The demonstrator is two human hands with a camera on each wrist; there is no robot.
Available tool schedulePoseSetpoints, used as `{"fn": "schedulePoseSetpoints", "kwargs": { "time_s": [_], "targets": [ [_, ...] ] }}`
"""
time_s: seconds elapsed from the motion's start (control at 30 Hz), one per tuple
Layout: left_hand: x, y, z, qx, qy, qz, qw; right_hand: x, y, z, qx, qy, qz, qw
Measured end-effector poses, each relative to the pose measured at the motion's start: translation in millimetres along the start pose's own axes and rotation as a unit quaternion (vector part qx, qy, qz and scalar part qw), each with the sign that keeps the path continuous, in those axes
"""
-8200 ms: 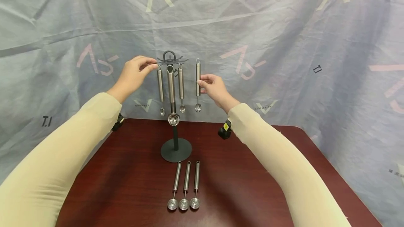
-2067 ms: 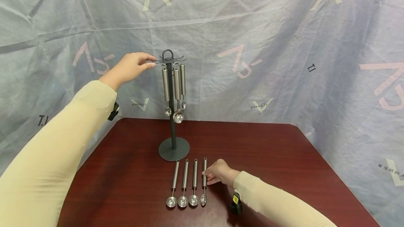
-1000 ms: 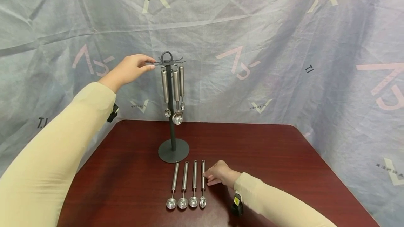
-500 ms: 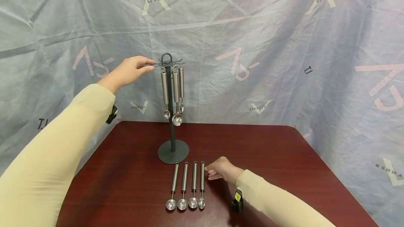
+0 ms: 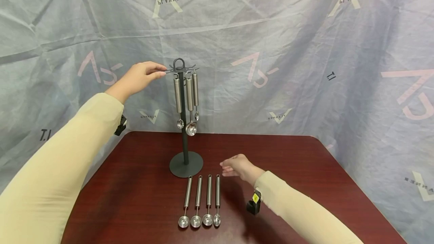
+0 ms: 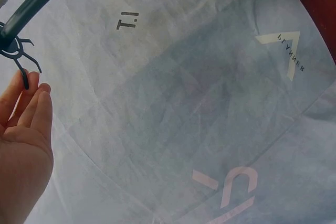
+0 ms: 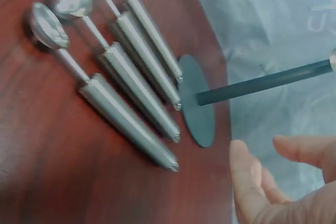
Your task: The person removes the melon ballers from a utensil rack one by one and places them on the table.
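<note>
My left hand (image 5: 137, 78) pinches the tip of one hook of a dark metal utensil stand (image 5: 184, 138), thumb below and fingers above. From its other hooks hang three steel scoops with long handles: a left one (image 5: 178, 95), a larger middle one (image 5: 190, 95) and a right one (image 5: 195, 89). In front of the base, several similar scoops lie side by side, handles toward the stand; the rightmost scoop (image 5: 217, 193) has its bowl turned on its side. Above that handle's end hovers my right hand (image 5: 240, 166), holding nothing, with thumb and fingers apart in the right wrist view.
The dark red table (image 5: 271, 153) carries the stand's round base (image 5: 194, 165) and the row of scoops. A grey printed cloth (image 5: 217, 18) hangs behind the table. A black wrist camera (image 5: 254, 203) sits under my right sleeve.
My right hand has laid the rightmost scoop at the row's end, let go and risen toward the stand. The hanging scoops have shifted round. My left hand stays at the rack.
</note>
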State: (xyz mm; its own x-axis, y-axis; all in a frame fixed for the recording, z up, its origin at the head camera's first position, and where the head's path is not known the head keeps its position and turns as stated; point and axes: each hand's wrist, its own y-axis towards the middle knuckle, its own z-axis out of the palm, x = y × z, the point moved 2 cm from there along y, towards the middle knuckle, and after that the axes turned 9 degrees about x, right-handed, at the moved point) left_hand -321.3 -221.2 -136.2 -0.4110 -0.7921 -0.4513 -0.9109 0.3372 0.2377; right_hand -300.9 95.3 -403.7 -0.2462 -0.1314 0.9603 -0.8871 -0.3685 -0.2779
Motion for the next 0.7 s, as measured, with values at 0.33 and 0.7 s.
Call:
{"fn": "schedulePoseSetpoints", "kwargs": {
  "time_s": [0.33, 0.7],
  "targets": [
    [1.4, -1.6, 3.6, -0.019, -0.038, -0.004, 0.9991, 54, 9, 3, 0.01, 0.011, -0.047, 0.999],
    [0.7, -2.3, 7.5, -0.028, -0.058, -0.006, 0.9979, 104, 14, 13, 0.004, 0.035, -0.081, 0.996]
  ]
}}
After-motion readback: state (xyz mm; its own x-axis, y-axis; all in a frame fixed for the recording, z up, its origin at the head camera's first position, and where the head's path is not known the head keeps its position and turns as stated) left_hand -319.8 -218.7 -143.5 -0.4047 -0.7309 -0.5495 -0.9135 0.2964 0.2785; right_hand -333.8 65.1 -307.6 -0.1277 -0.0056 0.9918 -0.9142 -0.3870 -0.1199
